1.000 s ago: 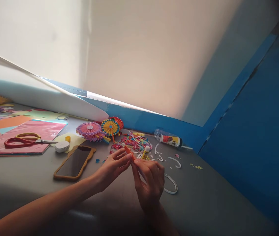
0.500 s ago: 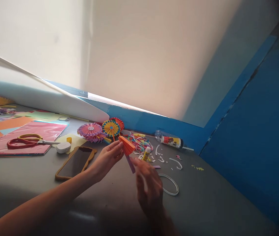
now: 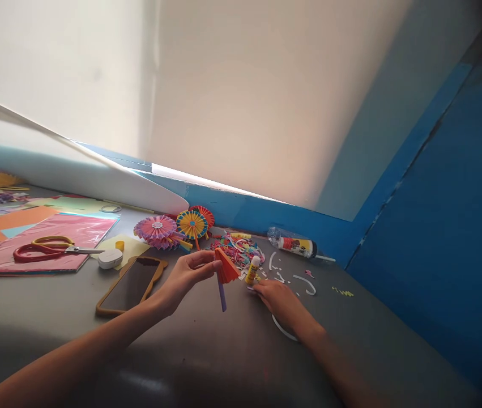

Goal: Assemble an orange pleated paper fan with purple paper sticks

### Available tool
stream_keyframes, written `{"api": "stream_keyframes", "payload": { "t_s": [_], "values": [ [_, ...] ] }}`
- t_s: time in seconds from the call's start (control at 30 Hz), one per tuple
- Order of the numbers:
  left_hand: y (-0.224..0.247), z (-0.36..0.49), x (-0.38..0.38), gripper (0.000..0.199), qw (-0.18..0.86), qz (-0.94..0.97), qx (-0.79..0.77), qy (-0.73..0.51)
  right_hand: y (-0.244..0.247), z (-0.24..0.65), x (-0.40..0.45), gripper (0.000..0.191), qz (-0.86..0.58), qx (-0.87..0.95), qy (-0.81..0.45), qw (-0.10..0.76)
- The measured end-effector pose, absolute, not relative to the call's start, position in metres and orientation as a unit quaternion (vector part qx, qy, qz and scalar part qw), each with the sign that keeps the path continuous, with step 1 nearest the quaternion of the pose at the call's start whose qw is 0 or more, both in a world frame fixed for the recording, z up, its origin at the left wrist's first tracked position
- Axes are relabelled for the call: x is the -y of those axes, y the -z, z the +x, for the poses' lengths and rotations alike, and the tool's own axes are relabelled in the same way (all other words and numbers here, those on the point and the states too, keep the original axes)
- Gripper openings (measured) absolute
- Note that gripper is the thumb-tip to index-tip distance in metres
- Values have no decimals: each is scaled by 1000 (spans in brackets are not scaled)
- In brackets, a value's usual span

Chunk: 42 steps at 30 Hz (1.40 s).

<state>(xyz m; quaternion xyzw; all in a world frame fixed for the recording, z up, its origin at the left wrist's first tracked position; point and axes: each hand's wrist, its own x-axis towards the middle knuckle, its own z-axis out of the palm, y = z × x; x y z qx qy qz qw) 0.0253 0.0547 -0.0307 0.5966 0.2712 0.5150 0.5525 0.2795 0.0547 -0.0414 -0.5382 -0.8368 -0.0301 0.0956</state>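
Between the thumb and fingers of my left hand [image 3: 187, 277] is a pleated orange paper fan [image 3: 227, 267], held above the table. A purple paper strip [image 3: 222, 297] hangs down from the fan's lower side. My right hand [image 3: 278, 297] is low at the tabletop, its fingers closed on a small purple paper piece [image 3: 250, 288], mostly covered by the fingers. Just behind those fingertips stands an uncapped yellow glue stick [image 3: 252, 271]. A white ring-shaped strip [image 3: 283, 330] lies partly hidden under my right forearm.
Left are a phone [image 3: 129, 286], a white case [image 3: 110, 259], scissors [image 3: 54, 249] and paper sheets [image 3: 96, 229]. Finished paper rosettes [image 3: 157, 229] and a heap of paper scraps [image 3: 241, 249] lie at the back. A plastic-wrapped bottle [image 3: 295, 245] rests by the blue wall.
My right hand has left the purple strip under the fan and moved right, down to the purple piece by the glue stick. The fan has shifted slightly right and down in my left hand.
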Motion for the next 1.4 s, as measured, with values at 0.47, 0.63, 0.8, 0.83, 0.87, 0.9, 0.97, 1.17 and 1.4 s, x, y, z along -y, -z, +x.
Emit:
{"api": "stream_keyframes", "payload": {
  "t_s": [0.47,0.63,0.8,0.83,0.87,0.9,0.97,1.17,1.4],
  "values": [
    [28,29,-51,31,499,633,-263,-531,3,232,-17,26,-413,684,-267,539],
    [25,29,-49,29,499,637,-255,-529,20,215,-27,25,-381,662,-266,588],
    [23,30,-46,28,501,633,-256,-532,26,207,-31,25,-380,636,-315,593],
    [23,30,-46,29,503,629,-257,-534,27,206,-32,24,-380,628,-327,594],
    [23,30,-46,29,506,624,-260,-536,28,205,-33,24,-380,620,-340,596],
    [23,31,-46,30,509,618,-262,-539,30,204,-33,24,-379,613,-353,596],
    [25,31,-46,31,514,609,-264,-543,32,202,-34,25,-370,602,-380,597],
    [27,32,-48,28,511,607,-264,-549,35,197,-33,25,-353,583,-417,601],
    [28,33,-47,25,513,607,-258,-549,34,195,-31,25,-356,588,-407,602]
  ]
}}
